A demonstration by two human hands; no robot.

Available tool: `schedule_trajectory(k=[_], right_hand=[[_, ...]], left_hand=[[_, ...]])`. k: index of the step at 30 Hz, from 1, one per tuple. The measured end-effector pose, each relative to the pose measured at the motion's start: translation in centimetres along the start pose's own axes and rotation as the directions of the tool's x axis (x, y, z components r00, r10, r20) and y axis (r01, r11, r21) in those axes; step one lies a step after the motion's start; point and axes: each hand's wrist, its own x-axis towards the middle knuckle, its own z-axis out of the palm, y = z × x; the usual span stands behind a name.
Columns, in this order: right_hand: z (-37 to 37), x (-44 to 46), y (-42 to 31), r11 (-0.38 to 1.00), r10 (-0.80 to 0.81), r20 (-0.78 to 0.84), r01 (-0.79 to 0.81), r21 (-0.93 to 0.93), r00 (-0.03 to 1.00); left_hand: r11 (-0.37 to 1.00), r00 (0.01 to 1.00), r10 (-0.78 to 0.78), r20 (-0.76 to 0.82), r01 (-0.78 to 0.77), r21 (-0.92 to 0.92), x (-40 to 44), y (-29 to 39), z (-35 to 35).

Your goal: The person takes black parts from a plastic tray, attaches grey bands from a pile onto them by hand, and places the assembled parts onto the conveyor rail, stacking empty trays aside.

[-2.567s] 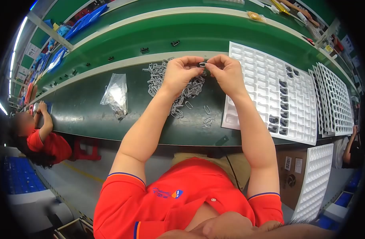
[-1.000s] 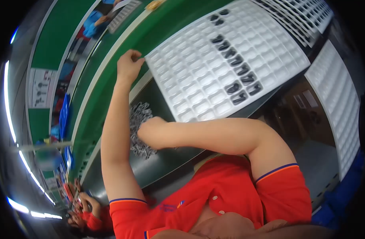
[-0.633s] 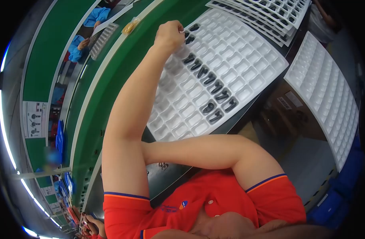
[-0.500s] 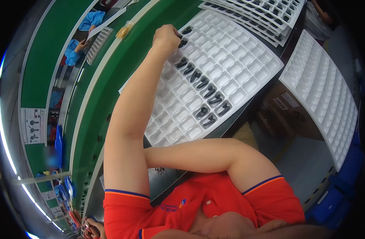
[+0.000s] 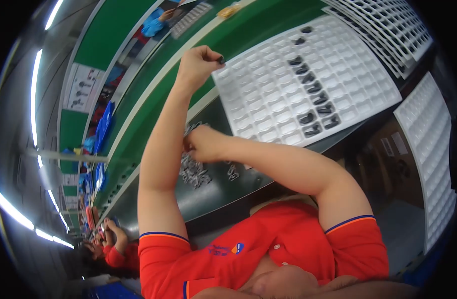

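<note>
My left hand (image 5: 198,65) is raised just beyond the far left corner of a white plastic tray (image 5: 258,89). Its thumb and forefinger pinch a small black part (image 5: 220,60). In the tray's pockets lie several small curved black parts (image 5: 313,85), mostly in one row. My right hand (image 5: 204,143) reaches across under the left forearm to a pile of small grey metal pieces (image 5: 194,172) on the dark bench. Its fingers are curled at the pile and partly hidden, so what they hold cannot be made out.
A stack of white trays (image 5: 378,30) stands at the far right. Another white tray (image 5: 427,149) leans beside the bench. The green conveyor (image 5: 153,107) runs along the far side. A co-worker in a blue sleeve (image 5: 152,24) is across it; another person in red (image 5: 116,254) sits lower left.
My left hand has left the row of black parts and moved off the tray's edge, a black part in its pinch. My right hand, hidden before, now shows at the metal pieces. The view has turned.
</note>
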Motion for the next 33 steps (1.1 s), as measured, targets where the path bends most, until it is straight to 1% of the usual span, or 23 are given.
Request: schedule_trajectory(k=[2, 3, 4, 5, 6, 7, 8, 9, 10, 11, 12, 14, 15, 16, 18, 19, 22, 23, 26, 29, 31, 33], right_hand=[[-0.7, 0.2, -0.4, 0.999, 0.020, 0.034, -0.021, 0.031, 0.999], [-1.0, 0.2, -0.8, 0.999, 0.001, 0.057, -0.003, 0.037, 0.998], [-1.3, 0.2, -1.2, 0.998, -0.009, 0.026, 0.007, 0.056, 1.000], [-1.5, 0.2, -1.4, 0.997, -0.015, -0.005, 0.015, 0.073, 1.000], [-1.6, 0.2, -1.5, 0.997, -0.025, 0.017, 0.023, 0.077, 1.000], [-1.5, 0.2, -1.6, 0.993, -0.010, -0.049, 0.016, 0.114, 0.999], [-1.4, 0.3, -1.4, 0.989, 0.010, -0.113, 0.007, 0.150, 0.994], [-1.3, 0.5, -1.2, 0.989, 0.006, -0.087, 0.007, 0.149, 0.996], [-1.3, 0.8, -0.8, 0.959, 0.075, -0.152, -0.029, 0.282, 0.986], [-1.3, 1.0, -0.6, 0.911, 0.154, -0.205, -0.059, 0.409, 0.966], [-1.4, 1.1, -0.3, 0.913, 0.154, -0.179, -0.071, 0.402, 0.972], [-1.9, 1.3, -0.2, 0.890, 0.260, -0.229, -0.140, 0.434, 0.938], [-2.0, 1.4, -0.1, 0.877, 0.311, -0.254, -0.174, 0.448, 0.916], [-1.9, 1.5, 0.2, 0.880, 0.312, -0.232, -0.189, 0.436, 0.921], [-1.6, 1.5, 0.9, 0.884, 0.304, -0.248, -0.176, 0.432, 0.920], [-1.5, 1.5, 1.2, 0.885, 0.302, -0.260, -0.168, 0.434, 0.917], [-1.5, 1.6, 1.6, 0.891, 0.313, -0.250, -0.192, 0.413, 0.916], [-1.4, 1.6, 1.6, 0.892, 0.317, -0.252, -0.197, 0.406, 0.915], [-1.4, 1.6, 1.5, 0.887, 0.332, -0.229, -0.220, 0.406, 0.915], [-1.1, 1.6, 1.6, 0.881, 0.345, -0.214, -0.236, 0.411, 0.914], [-1.2, 1.6, 1.6, 0.873, 0.360, -0.210, -0.248, 0.419, 0.909], [-1.2, 1.5, 1.7, 0.882, 0.355, -0.214, -0.251, 0.399, 0.910]], left_hand=[[0.996, 0.996, -0.052, -0.077, 0.047, -0.072, -4.9, -1.5, -2.0], [0.991, 0.990, -0.077, -0.115, 0.064, -0.114, -7.2, -2.4, -2.7], [0.991, 0.986, -0.091, -0.140, 0.076, -0.110, -9.5, -3.2, -3.3], [0.968, 0.974, -0.116, -0.193, 0.067, -0.244, -11.7, -4.2, -3.6], [0.927, 0.960, -0.144, -0.240, 0.046, -0.373, -13.7, -5.1, -3.7], [0.925, 0.953, -0.158, -0.259, 0.051, -0.376, -15.6, -6.0, -3.7], [0.886, 0.931, -0.198, -0.308, 0.035, -0.463, -17.4, -6.8, -3.3], [0.838, 0.905, -0.240, -0.352, 0.010, -0.545, -18.9, -7.5, -2.9], [0.782, 0.875, -0.284, -0.392, -0.025, -0.623, -19.9, -8.0, -2.5], [0.775, 0.863, -0.299, -0.407, -0.029, -0.632, -20.5, -8.3, -2.1], [0.735, 0.857, -0.317, -0.405, -0.048, -0.677, -20.9, -8.5, -1.6], [0.643, 0.847, -0.352, -0.399, -0.091, -0.760, -21.6, -8.7, -0.3], [0.631, 0.835, -0.368, -0.410, -0.100, -0.770, -21.8, -8.8, 0.2], [0.581, 0.841, -0.398, -0.367, -0.079, -0.810, -21.7, -8.8, 0.5], [0.477, 0.854, -0.442, -0.272, -0.033, -0.878, -21.4, -8.5, 0.8], [0.466, 0.848, -0.452, -0.276, -0.039, -0.884, -21.5, -8.3, 0.8], [0.463, 0.869, -0.435, -0.236, -0.009, -0.886, -21.7, -7.5, 0.6], [0.454, 0.864, -0.445, -0.237, -0.010, -0.891, -21.8, -7.5, 0.7], [0.413, 0.884, -0.411, -0.221, -0.035, -0.910, -21.9, -7.9, 0.7], [0.401, 0.891, -0.404, -0.209, -0.033, -0.915, -22.0, -7.4, 0.5], [0.398, 0.898, -0.393, -0.199, -0.029, -0.917, -22.0, -7.3, 0.6], [0.440, 0.894, -0.387, -0.225, -0.036, -0.897, -22.0, -7.2, 0.8]])
